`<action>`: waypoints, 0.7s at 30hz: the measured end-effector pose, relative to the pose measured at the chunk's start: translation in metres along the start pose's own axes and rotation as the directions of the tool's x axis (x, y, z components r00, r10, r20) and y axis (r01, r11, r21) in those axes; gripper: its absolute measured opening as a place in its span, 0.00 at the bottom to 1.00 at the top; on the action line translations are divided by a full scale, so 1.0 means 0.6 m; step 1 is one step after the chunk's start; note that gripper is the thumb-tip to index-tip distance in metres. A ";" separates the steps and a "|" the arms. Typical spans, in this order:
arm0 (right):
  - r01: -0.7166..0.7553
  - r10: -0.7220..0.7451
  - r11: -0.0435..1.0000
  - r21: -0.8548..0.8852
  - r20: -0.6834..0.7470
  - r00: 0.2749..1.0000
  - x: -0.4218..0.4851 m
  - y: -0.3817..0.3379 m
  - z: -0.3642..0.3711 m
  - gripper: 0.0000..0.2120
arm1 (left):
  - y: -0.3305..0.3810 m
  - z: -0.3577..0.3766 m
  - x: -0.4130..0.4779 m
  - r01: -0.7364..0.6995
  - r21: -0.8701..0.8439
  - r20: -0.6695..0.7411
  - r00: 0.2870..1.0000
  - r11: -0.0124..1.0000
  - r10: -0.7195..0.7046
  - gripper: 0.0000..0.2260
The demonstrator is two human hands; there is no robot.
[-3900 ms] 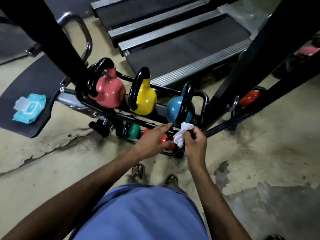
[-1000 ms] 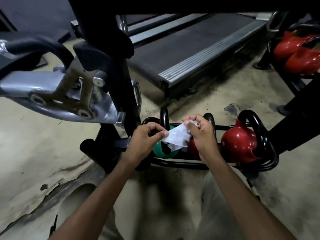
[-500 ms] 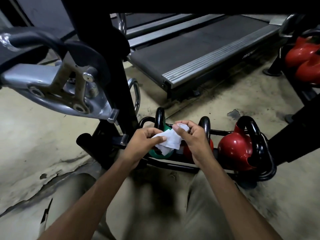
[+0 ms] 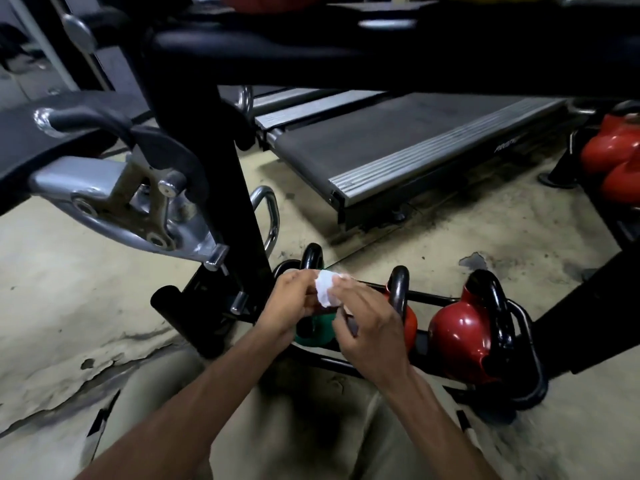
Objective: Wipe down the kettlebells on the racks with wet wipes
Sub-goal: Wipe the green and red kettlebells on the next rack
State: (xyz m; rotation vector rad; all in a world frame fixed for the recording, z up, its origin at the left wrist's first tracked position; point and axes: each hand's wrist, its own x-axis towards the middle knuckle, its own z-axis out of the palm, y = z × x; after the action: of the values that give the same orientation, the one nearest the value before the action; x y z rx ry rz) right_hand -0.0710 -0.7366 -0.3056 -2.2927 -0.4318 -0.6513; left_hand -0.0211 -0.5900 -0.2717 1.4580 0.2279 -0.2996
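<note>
Kettlebells on the bottom rack, three in a row at floor level: green at left, small red in the middle, big red at right. More red ones sit on another rack, far right.

Progress: no wiping contact right now. Wet wipe is bunched between both hands, above the green one. Left hand has fingers curled, pinching the wipe. Right hand pinches it with thumb and fingertip, other fingers loosely spread. Looks like refolding before the next pass. Can't tell from surfaces which bells are done, so I'd treat this whole row as open.

Clearance:
- black post just beside the green bell, tight on the left
- handles stand upright and close together, narrow gaps
- rack end loop wraps the big red
- heavy bar overhead
- open floor behind, up to the treadmill
</note>
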 end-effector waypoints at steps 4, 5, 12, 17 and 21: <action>-0.093 0.077 0.985 0.148 0.110 0.991 -0.010 0.006 -0.005 0.19 | -0.006 -0.007 0.004 -0.054 0.035 0.049 0.997 0.998 0.053 0.12; -0.132 0.121 0.970 0.204 0.068 0.990 -0.006 0.006 -0.007 0.17 | -0.011 -0.011 0.005 -0.082 0.052 0.042 0.996 0.995 0.080 0.09; -0.185 0.182 0.979 0.087 0.041 0.982 0.027 -0.015 0.028 0.21 | -0.030 -0.033 0.015 -0.132 0.048 -0.012 0.991 0.990 0.133 0.12; -0.234 0.232 0.972 0.037 0.040 0.972 0.037 -0.028 0.064 0.23 | -0.008 -0.045 0.012 -0.107 -0.036 0.055 0.992 0.994 0.109 0.14; -0.476 0.482 0.861 0.182 0.015 0.876 0.073 -0.018 0.064 0.11 | -0.002 -0.094 0.014 -0.318 0.217 0.141 0.946 0.923 0.293 0.14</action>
State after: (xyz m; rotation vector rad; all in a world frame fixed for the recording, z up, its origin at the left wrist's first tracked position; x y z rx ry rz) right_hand -0.0277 -0.6969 -0.2995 -2.0946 0.1018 -0.3752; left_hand -0.0120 -0.5349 -0.2811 1.6820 -0.1290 -0.1509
